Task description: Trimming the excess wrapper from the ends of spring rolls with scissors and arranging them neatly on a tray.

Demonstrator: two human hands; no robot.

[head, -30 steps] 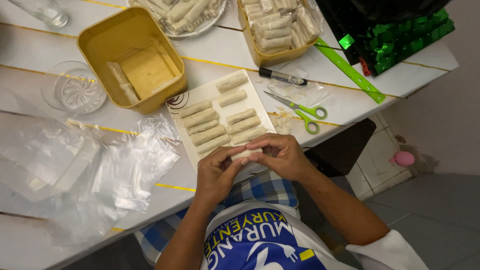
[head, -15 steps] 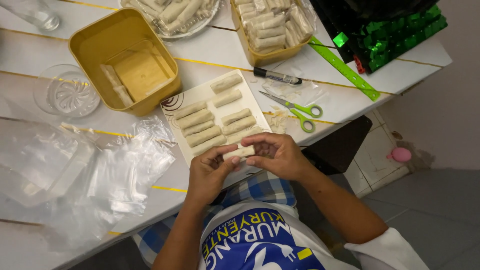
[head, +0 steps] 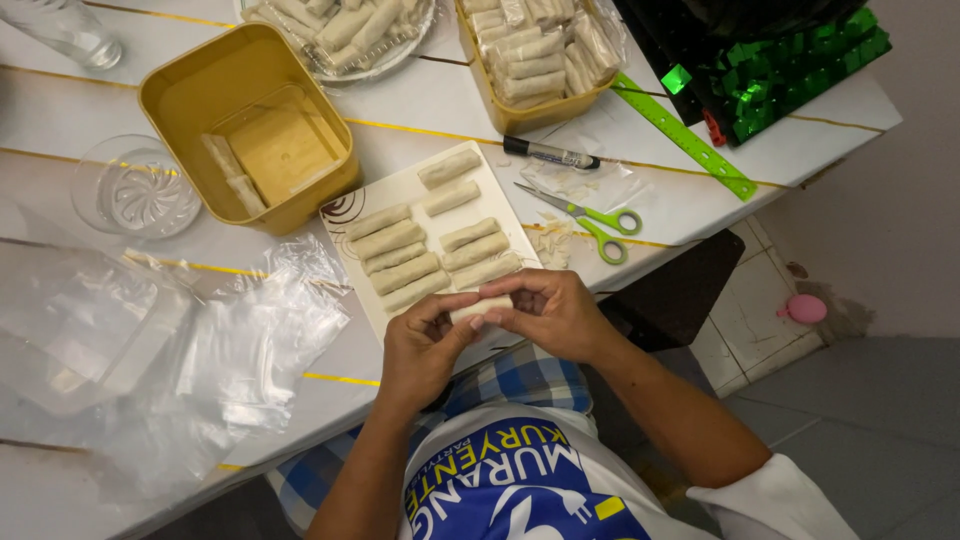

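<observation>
Both hands work at the near edge of the white bench (head: 700,190). The left hand (head: 422,345) and the right hand (head: 548,312) meet around one pale roll (head: 480,308): fingers of each hand curl closed on its ends, and the roll lies level between them, just above the near corner of the white tray (head: 400,195).

The white tray rests tilted on the bench directly beyond the hands. It carries finished rolls (head: 410,272) in two columns, each laid crosswise and close to its neighbour; two more lie apart at the tray's far end.

Left of the tray, crumpled clear plastic bags (head: 220,350) spread over the bench. Right of the tray lie green-handled scissors (head: 590,215), blades closed, on a scrap of clear film with crumbs near it. A black marker (head: 550,154) lies just beyond the scissors, and a green ruler (head: 685,135) runs diagonally toward the bench's right edge.

Farther back, a yellow tub (head: 175,80) stands left of the tray's far end, holding a few wrapper pieces. A clear glass dish (head: 135,190) sits to its left. At the far edge, a second yellow container (head: 500,110) is packed with rolls, and a plate of rolls (head: 345,25) stands beside it. A shiny green sequined item (head: 790,70) occupies the far right corner.
</observation>
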